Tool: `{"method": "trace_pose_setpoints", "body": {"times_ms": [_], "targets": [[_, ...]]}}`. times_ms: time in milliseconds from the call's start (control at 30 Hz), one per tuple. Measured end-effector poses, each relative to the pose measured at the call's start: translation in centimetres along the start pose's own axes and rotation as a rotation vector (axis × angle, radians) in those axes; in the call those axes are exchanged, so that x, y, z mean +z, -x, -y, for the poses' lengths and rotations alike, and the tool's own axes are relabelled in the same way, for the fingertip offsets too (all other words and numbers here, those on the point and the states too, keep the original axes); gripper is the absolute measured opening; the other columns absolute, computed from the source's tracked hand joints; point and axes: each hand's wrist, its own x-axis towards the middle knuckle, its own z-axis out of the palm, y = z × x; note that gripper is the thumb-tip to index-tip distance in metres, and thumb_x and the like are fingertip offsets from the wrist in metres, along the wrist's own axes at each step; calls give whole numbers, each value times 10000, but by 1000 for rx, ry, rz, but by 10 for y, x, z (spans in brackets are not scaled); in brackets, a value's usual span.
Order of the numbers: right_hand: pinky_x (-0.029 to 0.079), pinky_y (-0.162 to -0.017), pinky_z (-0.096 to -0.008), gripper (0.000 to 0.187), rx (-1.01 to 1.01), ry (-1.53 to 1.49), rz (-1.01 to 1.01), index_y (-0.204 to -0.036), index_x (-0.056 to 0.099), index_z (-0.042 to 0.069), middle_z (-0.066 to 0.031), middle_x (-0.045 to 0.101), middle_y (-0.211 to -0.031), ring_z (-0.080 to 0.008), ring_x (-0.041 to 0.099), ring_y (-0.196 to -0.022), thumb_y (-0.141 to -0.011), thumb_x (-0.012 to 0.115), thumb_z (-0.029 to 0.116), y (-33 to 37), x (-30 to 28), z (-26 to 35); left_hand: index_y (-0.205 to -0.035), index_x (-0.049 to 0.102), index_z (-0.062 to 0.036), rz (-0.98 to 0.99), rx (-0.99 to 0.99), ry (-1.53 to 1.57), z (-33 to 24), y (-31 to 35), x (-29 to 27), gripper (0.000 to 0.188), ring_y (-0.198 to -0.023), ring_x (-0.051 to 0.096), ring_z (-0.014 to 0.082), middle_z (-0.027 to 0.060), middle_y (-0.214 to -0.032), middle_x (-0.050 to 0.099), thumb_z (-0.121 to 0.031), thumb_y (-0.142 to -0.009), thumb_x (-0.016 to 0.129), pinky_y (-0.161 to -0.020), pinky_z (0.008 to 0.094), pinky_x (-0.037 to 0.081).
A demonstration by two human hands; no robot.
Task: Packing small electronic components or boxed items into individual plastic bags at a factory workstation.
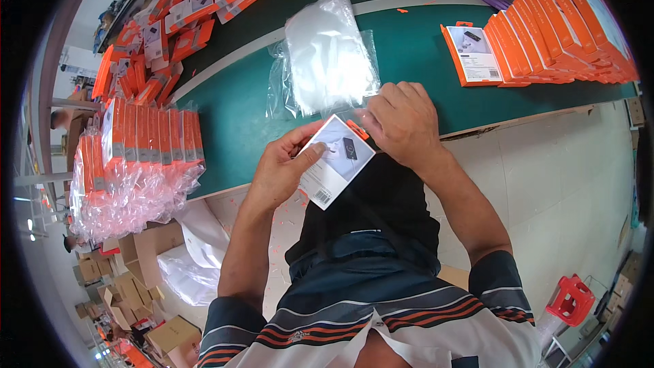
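Note:
A flat white retail box [337,162] with orange edges and a printed picture is tilted in front of my body. My left hand [281,163] grips it, thumb across its front face and fingers behind. At the box's top corner sits an orange hang tab [357,129]. Beside that tab my right hand [405,119] is closed, fingers curled in; what they pinch, if anything, is hidden. Just beyond both hands a stack of clear plastic bags [323,54] lies on the green table [235,129], its near edge close to my right fingers.
Bagged orange boxes [146,136] stand in a row at the left, with a loose heap of orange boxes [197,10] behind. A long row of orange boxes [538,27] leans at the right. Cardboard cartons [170,337] and a red stool [571,300] are on the floor.

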Motion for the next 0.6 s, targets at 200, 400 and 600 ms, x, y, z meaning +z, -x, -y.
{"method": "trace_pose_setpoints", "body": {"times_ms": [200,400,600], "targets": [[494,-704,-419,249,121,43,-42,-898,634,84,-75,614,-869,-282,640,-779,-845,877,72,28,-2,21,-1494,692,-11,-80,31,93,13,4,2,417,-1066,736,111,69,-1225,800,-90,-1086,734,-953,283,588],[527,-689,-422,170,108,-230,7,-942,669,68,-85,638,-910,-299,664,-793,-906,832,41,37,-8,38,-1468,701,13,-148,92,260,21,6,-8,424,-1076,751,130,95,-1249,806,-78,-1058,757,-956,289,597],[538,-697,-420,104,238,-507,156,-973,691,55,-92,646,-928,-312,673,-819,-963,794,48,40,-9,26,-1444,713,22,-179,82,371,26,13,-7,406,-1072,761,148,110,-1238,812,-68,-1051,755,-959,293,605]]}}
